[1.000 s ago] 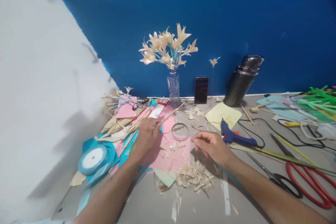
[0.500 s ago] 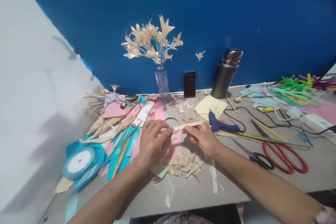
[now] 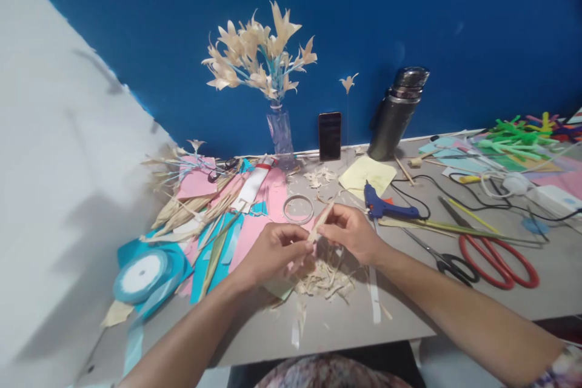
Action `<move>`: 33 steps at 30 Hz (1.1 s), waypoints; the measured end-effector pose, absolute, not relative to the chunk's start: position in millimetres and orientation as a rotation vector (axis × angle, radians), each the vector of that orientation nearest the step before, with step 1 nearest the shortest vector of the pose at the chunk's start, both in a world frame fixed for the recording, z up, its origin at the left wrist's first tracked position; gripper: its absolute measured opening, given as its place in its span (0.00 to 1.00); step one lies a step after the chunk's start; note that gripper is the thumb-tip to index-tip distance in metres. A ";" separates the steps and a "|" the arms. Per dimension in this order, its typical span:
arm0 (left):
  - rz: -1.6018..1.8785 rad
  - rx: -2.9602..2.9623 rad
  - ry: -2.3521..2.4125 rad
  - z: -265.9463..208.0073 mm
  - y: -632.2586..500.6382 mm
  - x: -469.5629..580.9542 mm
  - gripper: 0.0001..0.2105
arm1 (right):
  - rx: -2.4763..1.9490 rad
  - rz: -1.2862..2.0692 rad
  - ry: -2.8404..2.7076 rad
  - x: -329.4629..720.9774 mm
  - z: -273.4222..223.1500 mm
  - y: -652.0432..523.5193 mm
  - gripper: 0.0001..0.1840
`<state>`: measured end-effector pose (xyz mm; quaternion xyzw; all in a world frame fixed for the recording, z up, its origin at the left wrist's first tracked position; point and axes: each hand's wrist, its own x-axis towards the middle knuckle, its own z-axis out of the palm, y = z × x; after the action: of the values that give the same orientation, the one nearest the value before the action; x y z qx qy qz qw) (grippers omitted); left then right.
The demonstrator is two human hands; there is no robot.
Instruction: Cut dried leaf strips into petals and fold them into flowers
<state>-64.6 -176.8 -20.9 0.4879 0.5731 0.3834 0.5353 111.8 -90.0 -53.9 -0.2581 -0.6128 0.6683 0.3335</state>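
Observation:
Between my hands is a thin pale strip of dried husk (image 3: 322, 220), tilted up toward the right. My left hand (image 3: 282, 253) pinches its lower end between thumb and fingers. Higher on the same strip, my right hand (image 3: 352, 231) grips it with thumb and forefinger. Below them lies a pile of pale husk scraps (image 3: 327, 280) on the table. A roll of tape (image 3: 298, 210) rests flat just beyond my hands, partly over pink paper (image 3: 248, 236). The blue glue gun (image 3: 386, 206) lies right of my right hand.
Pale husk flowers (image 3: 264, 51) stand in a clear bottle (image 3: 280, 136) at the back, near a phone (image 3: 330, 136) and a leaning flask (image 3: 398, 115). Black scissors (image 3: 450, 265) and red scissors (image 3: 495, 260) lie right. A blue ribbon spool (image 3: 140, 276) is left.
The strip has turned from nearly level to steeply slanted, and my hands have come closer together. The view has shifted slightly.

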 end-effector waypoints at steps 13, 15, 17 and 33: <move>1.074 1.087 1.422 -33.1 -173.7 -49.3 0.12 | -0.923 1.701 -1.511 105.0 -58.5 -92.9 0.10; 1.006 1.089 1.462 -33.2 -173.0 -50.1 0.11 | -0.909 1.644 -1.572 105.3 -57.1 -94.7 0.09; 0.956 1.092 1.510 -32.8 -172.8 -49.4 0.11 | -0.881 1.532 -1.676 106.2 -55.2 -98.8 0.06; 0.964 1.323 1.722 -41.9 -174.9 -44.5 0.12 | -0.878 1.388 -1.864 102.4 -57.3 -102.5 0.06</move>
<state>-44.5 -174.9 -41.9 0.5165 0.6723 0.3762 0.3738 102.4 -102.5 -57.3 -0.3346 -0.7102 0.5288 0.3225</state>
